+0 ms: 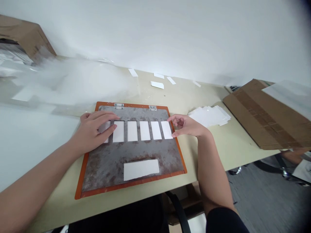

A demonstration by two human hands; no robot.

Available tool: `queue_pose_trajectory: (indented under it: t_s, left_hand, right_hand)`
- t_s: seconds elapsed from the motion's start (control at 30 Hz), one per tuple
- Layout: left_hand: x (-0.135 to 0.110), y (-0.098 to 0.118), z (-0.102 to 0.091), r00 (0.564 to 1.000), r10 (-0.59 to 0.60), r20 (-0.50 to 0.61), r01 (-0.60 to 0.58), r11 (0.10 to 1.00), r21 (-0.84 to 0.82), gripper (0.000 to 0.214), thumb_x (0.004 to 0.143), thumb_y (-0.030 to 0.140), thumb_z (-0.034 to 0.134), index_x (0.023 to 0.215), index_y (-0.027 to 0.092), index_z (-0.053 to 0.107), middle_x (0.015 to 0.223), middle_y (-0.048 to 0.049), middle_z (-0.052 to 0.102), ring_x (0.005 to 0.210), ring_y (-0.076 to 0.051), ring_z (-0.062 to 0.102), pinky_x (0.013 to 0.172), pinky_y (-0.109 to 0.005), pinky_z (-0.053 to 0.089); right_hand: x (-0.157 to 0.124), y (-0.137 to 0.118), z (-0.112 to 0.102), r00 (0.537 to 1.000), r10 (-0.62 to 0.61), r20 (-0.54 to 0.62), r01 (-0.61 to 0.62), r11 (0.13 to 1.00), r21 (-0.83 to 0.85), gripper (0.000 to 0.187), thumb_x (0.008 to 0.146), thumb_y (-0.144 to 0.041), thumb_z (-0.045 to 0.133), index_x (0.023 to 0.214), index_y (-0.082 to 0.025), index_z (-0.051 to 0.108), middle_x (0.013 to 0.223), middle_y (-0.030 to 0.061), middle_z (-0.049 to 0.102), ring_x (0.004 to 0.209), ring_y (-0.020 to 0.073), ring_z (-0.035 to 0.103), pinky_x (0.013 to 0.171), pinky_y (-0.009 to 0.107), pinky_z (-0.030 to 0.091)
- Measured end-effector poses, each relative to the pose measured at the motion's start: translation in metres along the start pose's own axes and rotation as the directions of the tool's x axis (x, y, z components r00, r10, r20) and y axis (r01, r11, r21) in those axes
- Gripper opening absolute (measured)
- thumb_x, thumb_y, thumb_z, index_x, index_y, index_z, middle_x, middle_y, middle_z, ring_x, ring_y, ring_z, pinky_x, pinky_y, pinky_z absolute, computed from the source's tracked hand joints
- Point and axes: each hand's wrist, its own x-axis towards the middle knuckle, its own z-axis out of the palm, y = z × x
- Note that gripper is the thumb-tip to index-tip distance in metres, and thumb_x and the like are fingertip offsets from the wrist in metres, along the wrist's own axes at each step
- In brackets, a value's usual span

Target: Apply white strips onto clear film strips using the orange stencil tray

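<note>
A grey metal plate [107, 168] with an orange border lies on the table, joined at its back edge by two small hinges [119, 106]. A row of rectangular slots crosses it, with white cards [145, 130] in them. My left hand [96, 131] rests over the row's left end, thumb and fingers apart, partly covering the leftmost card. At the other end, my right hand [184, 126] has thumb and forefinger at two corners of the rightmost white card [167, 130], its other fingers curled. A wider white strip [141, 170] lies near the plate's front edge.
A fanned stack of white cards [210, 116] lies right of the plate, before a cardboard box [274, 113]. Loose white pieces [157, 84] lie along the wall. Clear plastic [80, 81] and another box [26, 35] are at left. A chair armrest [178, 210] is below the table.
</note>
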Motion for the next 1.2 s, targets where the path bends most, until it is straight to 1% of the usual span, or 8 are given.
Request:
queue_pose_trajectory:
  t_s: [0.17, 0.3, 0.43, 0.53, 0.7, 0.9, 1.07, 1.2]
  left_hand:
    - [0.0011, 0.0015, 0.0002, 1.0, -0.004, -0.008, 0.004, 1.0, -0.008, 0.023, 0.097, 0.038, 0.045, 0.109, 0.028, 0.062, 0.124, -0.0031, 0.067, 0.119, -0.026, 0.06, 0.098, -0.046, 0.03]
    - [0.0016, 0.0032, -0.0006, 1.0, -0.014, 0.018, 0.014, 1.0, 0.005, 0.024, 0.097, 0.038, 0.044, 0.11, 0.027, 0.061, 0.125, -0.0022, 0.066, 0.12, -0.026, 0.059, 0.099, -0.046, 0.03]
    - [0.0013, 0.0047, -0.0018, 1.0, -0.023, 0.018, 0.023, 1.0, 0.002, 0.024, 0.097, 0.037, 0.044, 0.11, 0.027, 0.061, 0.126, -0.0022, 0.066, 0.12, -0.026, 0.059, 0.101, -0.047, 0.03]
    - [0.0012, 0.0042, -0.0016, 0.999, -0.036, 0.029, 0.035, 0.999, 0.007, 0.024, 0.097, 0.037, 0.044, 0.111, 0.027, 0.06, 0.126, -0.0007, 0.066, 0.121, -0.026, 0.058, 0.102, -0.046, 0.029]
    - [0.0011, 0.0003, 0.0008, 1.0, -0.029, 0.001, 0.029, 1.0, 0.0, 0.024, 0.096, 0.042, 0.043, 0.109, 0.031, 0.06, 0.124, -0.0005, 0.067, 0.12, -0.026, 0.059, 0.102, -0.046, 0.03]
    - [0.0003, -0.0005, 0.0018, 1.0, -0.014, -0.001, 0.014, 1.0, -0.003, 0.024, 0.097, 0.04, 0.044, 0.111, 0.03, 0.061, 0.125, -0.0019, 0.067, 0.12, -0.026, 0.059, 0.1, -0.046, 0.029]
    - [0.0007, 0.003, -0.0005, 1.0, -0.022, 0.002, 0.022, 1.0, -0.006, 0.024, 0.097, 0.037, 0.044, 0.111, 0.026, 0.062, 0.124, -0.0025, 0.067, 0.119, -0.026, 0.059, 0.101, -0.046, 0.029]
    - [0.0009, 0.0037, -0.0014, 1.0, -0.027, 0.005, 0.028, 1.0, -0.011, 0.024, 0.096, 0.037, 0.044, 0.11, 0.028, 0.061, 0.124, -0.001, 0.067, 0.12, -0.026, 0.059, 0.102, -0.046, 0.029]
  right_hand:
    - [-0.0006, -0.0003, 0.0009, 1.0, 0.0, 0.003, 0.0, 1.0, -0.004, 0.057, 0.048, -0.025, 0.089, 0.1, -0.023, 0.066, 0.076, -0.0059, 0.042, 0.062, 0.0082, 0.036, 0.057, 0.024, 0.03]
    - [-0.0005, 0.0004, 0.001, 1.0, -0.006, 0.008, 0.006, 1.0, -0.004, 0.057, 0.049, -0.026, 0.088, 0.101, -0.023, 0.065, 0.075, -0.0056, 0.041, 0.063, 0.0088, 0.036, 0.058, 0.024, 0.03]
    - [-0.0003, -0.0003, 0.0014, 1.0, -0.005, 0.005, 0.005, 1.0, -0.005, 0.057, 0.048, -0.025, 0.089, 0.1, -0.023, 0.065, 0.075, -0.006, 0.04, 0.063, 0.0087, 0.036, 0.058, 0.024, 0.031]
    - [-0.0005, -0.0015, 0.0021, 1.0, 0.0, 0.006, 0.0, 1.0, 0.002, 0.056, 0.048, -0.023, 0.088, 0.1, -0.023, 0.065, 0.075, -0.0061, 0.041, 0.064, 0.0089, 0.037, 0.059, 0.024, 0.031]
    - [-0.001, -0.0028, 0.0032, 1.0, 0.004, 0.007, -0.004, 1.0, 0.005, 0.056, 0.049, -0.022, 0.087, 0.1, -0.023, 0.064, 0.074, -0.0065, 0.039, 0.063, 0.0087, 0.035, 0.058, 0.024, 0.03]
    - [-0.0017, -0.0041, 0.0043, 1.0, 0.003, 0.003, -0.003, 1.0, -0.002, 0.055, 0.05, -0.022, 0.086, 0.1, -0.022, 0.063, 0.072, -0.0071, 0.039, 0.063, 0.009, 0.035, 0.058, 0.025, 0.029]
    - [-0.0028, -0.0053, 0.0061, 1.0, 0.03, -0.004, -0.03, 1.0, 0.006, 0.055, 0.05, -0.021, 0.086, 0.1, -0.023, 0.062, 0.07, -0.0078, 0.037, 0.061, 0.0091, 0.035, 0.057, 0.025, 0.029]
    - [-0.0016, -0.003, 0.0064, 0.999, 0.036, -0.003, -0.036, 0.999, 0.004, 0.055, 0.05, -0.022, 0.085, 0.099, -0.024, 0.061, 0.068, -0.0081, 0.035, 0.06, 0.0089, 0.032, 0.056, 0.025, 0.027]
